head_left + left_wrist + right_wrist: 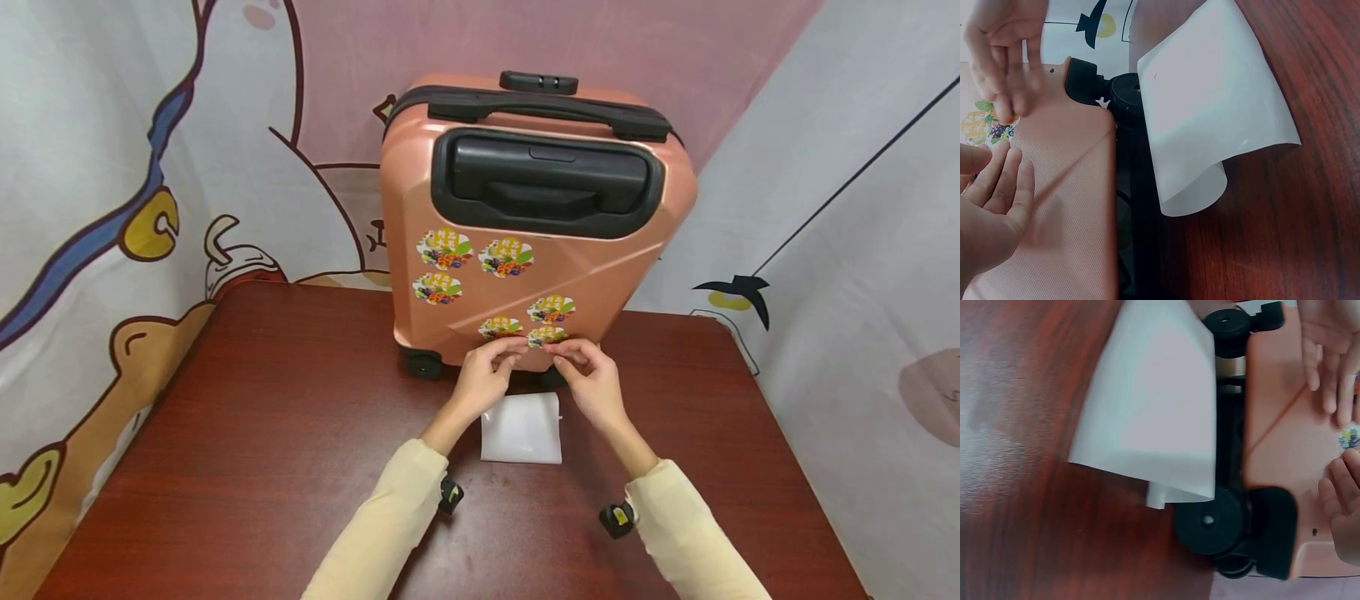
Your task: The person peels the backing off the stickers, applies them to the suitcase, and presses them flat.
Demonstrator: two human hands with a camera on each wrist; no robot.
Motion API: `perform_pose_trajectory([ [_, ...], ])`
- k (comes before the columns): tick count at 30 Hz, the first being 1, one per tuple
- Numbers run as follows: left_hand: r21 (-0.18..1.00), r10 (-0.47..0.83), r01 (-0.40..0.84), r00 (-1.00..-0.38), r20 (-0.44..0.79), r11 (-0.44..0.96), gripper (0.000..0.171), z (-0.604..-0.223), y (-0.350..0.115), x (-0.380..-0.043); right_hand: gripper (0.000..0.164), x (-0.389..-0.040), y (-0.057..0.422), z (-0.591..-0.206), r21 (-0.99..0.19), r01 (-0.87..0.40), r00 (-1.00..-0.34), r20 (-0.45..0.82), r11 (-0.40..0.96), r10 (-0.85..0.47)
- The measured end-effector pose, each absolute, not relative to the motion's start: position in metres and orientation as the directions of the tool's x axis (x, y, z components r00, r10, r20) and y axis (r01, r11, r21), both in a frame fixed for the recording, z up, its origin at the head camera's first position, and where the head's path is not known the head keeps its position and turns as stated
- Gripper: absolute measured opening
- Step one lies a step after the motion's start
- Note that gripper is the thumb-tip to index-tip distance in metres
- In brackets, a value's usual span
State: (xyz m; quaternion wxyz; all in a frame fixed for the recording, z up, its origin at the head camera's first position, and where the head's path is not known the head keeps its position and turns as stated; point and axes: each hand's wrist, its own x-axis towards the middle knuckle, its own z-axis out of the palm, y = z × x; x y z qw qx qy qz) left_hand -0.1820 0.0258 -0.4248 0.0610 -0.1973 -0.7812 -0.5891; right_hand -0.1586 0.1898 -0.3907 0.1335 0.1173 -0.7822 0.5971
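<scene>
Low on the front of an upright pink suitcase (517, 287), both hands meet at a round fruit-print sticker (546, 334). My left hand (486, 375) pinches its left edge with thumb and index finger, the other fingers spread along the shell. From the other side, my right hand (592, 383) pinches the right edge. In the left wrist view, part of the sticker (988, 125) shows between the two sets of fingertips. Several matching stickers are on the shell, among them one (551, 309) just above and another (499, 327) beside the left fingers.
A curled white sheet (521, 429) lies on the dark red table (300, 467) just in front of the suitcase. Black wheels (1210, 519) stand under the suitcase's lower edge. Behind it hangs a cartoon-printed cloth (337, 100).
</scene>
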Motion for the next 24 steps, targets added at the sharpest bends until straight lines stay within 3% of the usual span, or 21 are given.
perform_pose_trajectory([
  [13,0.902,0.236,0.368,-0.919,0.316,0.226,0.028,-0.425,0.026,-0.181,0.012,-0.169,0.200,-0.383,-0.887,-0.417,-0.904,0.427,0.197,0.012],
  [24,0.897,0.238,0.375,-0.917,0.321,0.235,0.028,-0.425,0.026,-0.182,0.014,-0.157,0.195,-0.386,-0.910,-0.333,-0.938,0.345,0.246,0.009],
])
